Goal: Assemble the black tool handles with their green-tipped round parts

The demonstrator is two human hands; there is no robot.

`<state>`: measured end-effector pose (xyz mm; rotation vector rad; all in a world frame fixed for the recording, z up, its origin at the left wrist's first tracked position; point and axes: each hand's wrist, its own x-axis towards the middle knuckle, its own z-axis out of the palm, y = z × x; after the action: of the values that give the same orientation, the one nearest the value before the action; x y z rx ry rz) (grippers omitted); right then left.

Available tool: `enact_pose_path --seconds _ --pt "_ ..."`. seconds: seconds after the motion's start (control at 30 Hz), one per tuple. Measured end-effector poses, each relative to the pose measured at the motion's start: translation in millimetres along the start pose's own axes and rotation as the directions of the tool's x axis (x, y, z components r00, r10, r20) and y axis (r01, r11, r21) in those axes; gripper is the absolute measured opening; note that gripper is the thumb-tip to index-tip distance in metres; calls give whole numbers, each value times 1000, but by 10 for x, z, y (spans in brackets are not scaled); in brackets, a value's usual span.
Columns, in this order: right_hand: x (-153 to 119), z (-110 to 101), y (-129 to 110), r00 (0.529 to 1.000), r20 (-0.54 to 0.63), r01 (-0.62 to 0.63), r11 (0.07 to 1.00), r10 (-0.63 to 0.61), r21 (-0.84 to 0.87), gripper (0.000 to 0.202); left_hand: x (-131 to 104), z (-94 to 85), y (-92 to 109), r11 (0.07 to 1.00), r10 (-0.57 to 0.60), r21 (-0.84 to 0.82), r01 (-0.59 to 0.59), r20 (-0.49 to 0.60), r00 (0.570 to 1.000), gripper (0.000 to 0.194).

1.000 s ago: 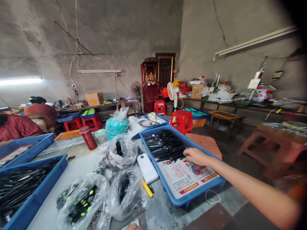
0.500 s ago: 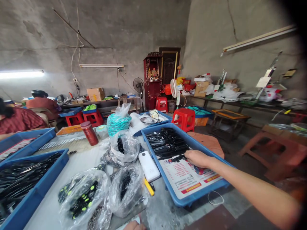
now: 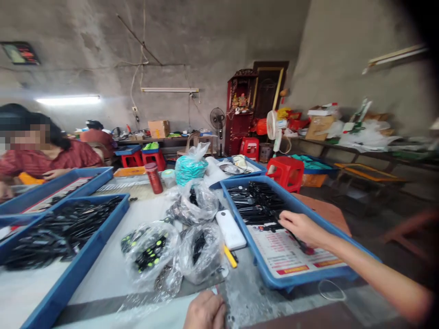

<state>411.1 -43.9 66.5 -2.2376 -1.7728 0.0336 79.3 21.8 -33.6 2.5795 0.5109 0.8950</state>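
My right hand (image 3: 299, 227) is over the blue tray (image 3: 274, 284) on the right, its fingers closed around a slim black piece (image 3: 295, 239) whose kind I cannot make out. Just beyond the fingertips lies a pile of long black pieces (image 3: 254, 201) in that tray, some with metallic-looking parts. Printed paper (image 3: 284, 256) lines the tray's near part. At the bottom edge of the view, my left hand (image 3: 206, 310) is curled on the table; whatever it may hold is hidden. Ahead of it stand clear plastic bags, one with black and yellow-green round parts (image 3: 151, 249), another with black parts (image 3: 198, 249).
A white power-bank-like box (image 3: 230, 230) and a yellow-handled tool (image 3: 229, 257) lie left of the tray. Another blue tray (image 3: 99, 235) with black pieces fills the left side. A red jar (image 3: 153, 179) stands farther back. A person (image 3: 48, 141) sits at the far left.
The view has turned left, so everything shifts right. More of my left hand now shows at the bottom. My right hand stays over the tray, with a black piece now showing beneath it.
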Motion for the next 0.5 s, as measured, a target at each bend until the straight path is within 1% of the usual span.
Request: enact_pose_path --seconds 0.03,0.07,0.1,0.17,0.23,0.3,0.37,0.43,0.5 --pt "-21 -29 -131 999 -30 13 998 -11 66 27 13 -42 49 998 -46 -39 46 10 999 28" --pt "-49 -51 -278 997 -75 13 968 6 252 27 28 -83 96 992 -95 -75 97 30 995 26" --pt "-86 -62 -437 997 -79 13 907 22 421 28 44 -120 140 980 -163 -110 165 25 986 25" --pt "-183 -33 -775 1000 -27 9 771 10 637 30 75 -183 223 922 -322 -227 315 5 947 23" --pt "-298 83 -1105 999 26 0 645 -31 764 28 101 -227 303 831 -437 -389 399 -10 900 23" --pt "-407 281 -1394 996 81 -52 564 -25 824 25 117 -254 380 723 -484 -560 405 6 875 29" --pt "-493 515 -1631 993 112 -77 485 -43 871 24 121 -261 443 587 -491 -722 366 41 870 42" --pt "-547 718 -1818 987 138 -90 425 -84 901 24 109 -252 475 416 -514 -852 319 70 855 53" --pt "-566 843 -1958 983 160 -114 369 -94 923 27 80 -240 471 237 -580 -926 294 108 808 58"
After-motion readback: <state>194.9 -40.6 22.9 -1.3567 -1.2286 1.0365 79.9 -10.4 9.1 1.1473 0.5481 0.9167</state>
